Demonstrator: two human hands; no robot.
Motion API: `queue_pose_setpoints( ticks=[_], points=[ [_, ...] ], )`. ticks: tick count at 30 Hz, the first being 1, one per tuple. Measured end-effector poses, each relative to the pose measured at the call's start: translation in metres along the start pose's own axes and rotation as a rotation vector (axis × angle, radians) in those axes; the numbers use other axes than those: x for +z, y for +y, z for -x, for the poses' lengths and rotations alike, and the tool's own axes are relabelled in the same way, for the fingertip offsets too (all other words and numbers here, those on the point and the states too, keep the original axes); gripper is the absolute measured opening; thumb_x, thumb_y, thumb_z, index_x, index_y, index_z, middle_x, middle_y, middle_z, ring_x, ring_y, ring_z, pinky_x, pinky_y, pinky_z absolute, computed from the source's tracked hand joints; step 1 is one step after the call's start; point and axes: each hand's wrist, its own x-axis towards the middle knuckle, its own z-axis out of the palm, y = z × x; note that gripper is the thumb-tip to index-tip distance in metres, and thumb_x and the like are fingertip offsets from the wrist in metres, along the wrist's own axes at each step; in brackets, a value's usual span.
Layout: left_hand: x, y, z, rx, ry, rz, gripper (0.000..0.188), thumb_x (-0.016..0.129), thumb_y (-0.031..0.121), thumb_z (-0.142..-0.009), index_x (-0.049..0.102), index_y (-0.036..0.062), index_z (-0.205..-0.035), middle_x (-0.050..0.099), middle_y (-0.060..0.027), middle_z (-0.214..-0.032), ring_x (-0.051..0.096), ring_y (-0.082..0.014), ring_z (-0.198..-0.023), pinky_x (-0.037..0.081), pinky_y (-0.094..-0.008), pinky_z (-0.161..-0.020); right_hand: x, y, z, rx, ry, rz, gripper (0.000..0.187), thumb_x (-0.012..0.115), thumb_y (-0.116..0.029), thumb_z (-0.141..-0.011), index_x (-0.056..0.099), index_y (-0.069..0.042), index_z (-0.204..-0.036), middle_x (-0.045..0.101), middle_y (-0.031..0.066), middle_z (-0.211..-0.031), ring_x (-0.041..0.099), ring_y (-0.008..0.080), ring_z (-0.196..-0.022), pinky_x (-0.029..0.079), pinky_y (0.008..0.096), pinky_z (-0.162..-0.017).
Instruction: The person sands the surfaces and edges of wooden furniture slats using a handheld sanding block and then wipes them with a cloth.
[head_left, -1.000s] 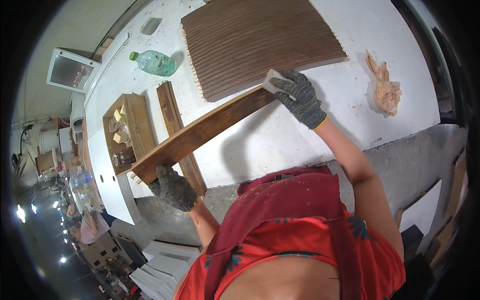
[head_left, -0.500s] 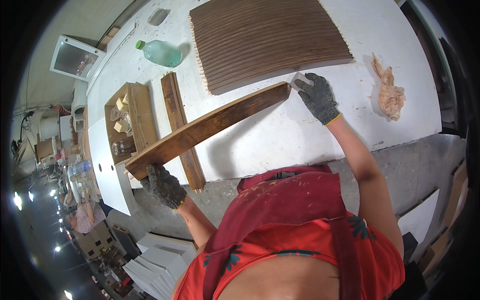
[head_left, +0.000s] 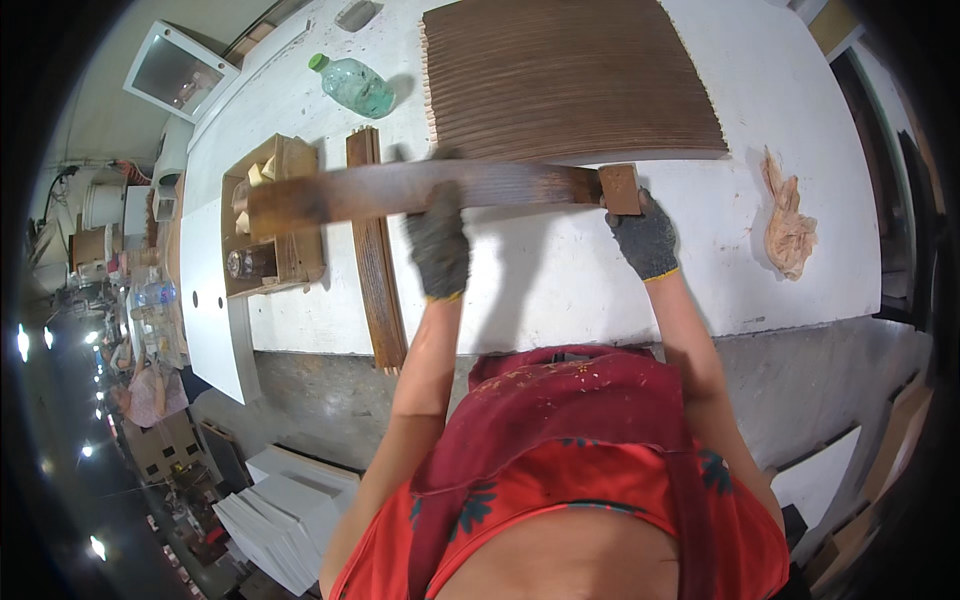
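As both gloved hands clamp it, long dark-stained wooden plank [head_left: 420, 190], level above white table [head_left: 560, 290], motion-blurred

A long brown wooden plank [head_left: 420, 192] is held level above the white workbench [head_left: 560, 270], across the middle of the frame. The left hand [head_left: 440, 248], in a grey glove, grips it near mid-length; the right hand [head_left: 645, 238], also gloved, holds its right end. Behind it, at upper centre, lies a dark ribbed panel [head_left: 570, 75]. A narrow brown strip [head_left: 375, 250] lies flat beneath the plank. An open wooden box [head_left: 268, 215] sits at left, a green plastic bottle [head_left: 352, 85] at upper left, a crumpled cloth [head_left: 788, 225] at right.
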Motion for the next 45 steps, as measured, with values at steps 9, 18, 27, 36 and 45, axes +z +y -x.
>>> queue_pose_setpoints(
  ticks=[9,18,27,36,45],
  points=[
    [0.054,-0.021,-0.023,-0.327,-0.049,0.394,0.028,0.063,0.013,-0.086,0.055,0.0006,-0.110,0.062,-0.0108,-0.101,0.061,-0.0216,-0.094,0.051,-0.0323,-0.082,-0.022,-0.034,0.078,0.031,-0.145,-0.330,0.055,0.052,-0.032,-0.085,0.045,0.002,-0.127,0.050,0.0203,-0.121,0.050,0.0326,-0.102,0.044,0.0397,-0.082],
    [0.092,-0.021,-0.026,-0.690,-0.136,0.746,0.040,0.053,0.035,-0.093,0.050,0.0010,-0.113,0.058,-0.0208,-0.097,0.065,-0.0307,-0.088,0.057,-0.0368,-0.078,0.015,-0.050,0.129,-0.042,0.068,-0.240,0.055,0.054,-0.036,-0.082,0.046,0.002,-0.122,0.052,0.0170,-0.109,0.048,0.0253,-0.081,0.041,0.0331,-0.068],
    [0.086,-0.021,0.000,-0.655,-0.235,0.985,0.043,0.053,0.037,-0.094,0.043,0.0015,-0.117,0.054,-0.0166,-0.096,0.058,-0.0223,-0.079,0.053,-0.0338,-0.071,0.101,-0.049,0.133,-0.256,0.043,0.912,0.040,0.065,-0.018,-0.080,0.060,0.000,-0.115,0.055,0.0128,-0.119,0.056,0.0275,-0.103,0.047,0.0364,-0.089],
    [0.088,-0.016,-0.004,-0.732,-0.176,1.054,0.039,0.058,0.031,-0.092,0.046,0.0017,-0.115,0.053,-0.0150,-0.093,0.056,-0.0214,-0.077,0.052,-0.0337,-0.069,0.183,-0.050,0.135,-0.743,-0.531,1.858,0.043,0.077,-0.011,-0.063,0.070,-0.019,-0.104,0.055,0.0105,-0.114,0.055,0.0264,-0.099,0.047,0.0386,-0.079],
    [0.083,-0.012,-0.003,-0.684,-0.171,0.972,0.036,0.059,0.032,-0.092,0.049,0.0028,-0.112,0.055,-0.0150,-0.094,0.057,-0.0213,-0.075,0.053,-0.0340,-0.068,0.180,-0.058,0.144,-0.784,-0.497,2.095,0.032,0.073,-0.014,-0.068,0.071,-0.020,-0.100,0.057,0.0088,-0.110,0.055,0.0288,-0.099,0.045,0.0420,-0.084]
  ],
)
